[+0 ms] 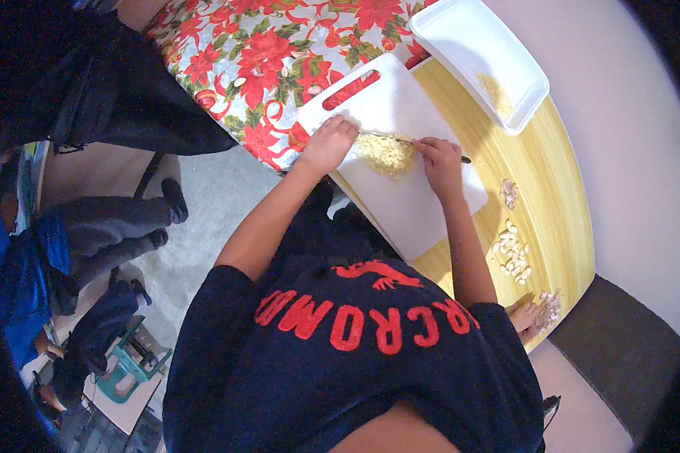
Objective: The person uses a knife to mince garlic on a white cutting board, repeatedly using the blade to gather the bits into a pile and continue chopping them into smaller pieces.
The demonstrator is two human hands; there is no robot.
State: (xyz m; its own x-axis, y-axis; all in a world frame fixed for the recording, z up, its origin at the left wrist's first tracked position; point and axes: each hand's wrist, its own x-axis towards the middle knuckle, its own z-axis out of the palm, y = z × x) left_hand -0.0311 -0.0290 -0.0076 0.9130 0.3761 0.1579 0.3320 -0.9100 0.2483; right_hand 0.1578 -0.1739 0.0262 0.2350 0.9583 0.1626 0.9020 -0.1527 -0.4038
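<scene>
A white cutting board (405, 215) with a handle slot lies in front of me, bearing a pile of finely chopped garlic (386, 155). Across the pile runs a knife (385, 137), its thin blade level with the far side of the heap. My right hand (440, 161) is closed round its handle, whose dark end sticks out to the right. At the blade's other end, my left hand (332, 143) has its fingers closed on the tip. A white plastic tray (468, 53) at the far right holds a little minced garlic (496, 92).
Peeled garlic cloves (512, 253) and unpeeled ones (509, 193) lie on the yellow wooden table (559, 204). Another person's hand (523, 315) touches garlic skins (549, 308). A floral tablecloth (264, 60) covers the far left. People and a green stool (128, 362) are further left.
</scene>
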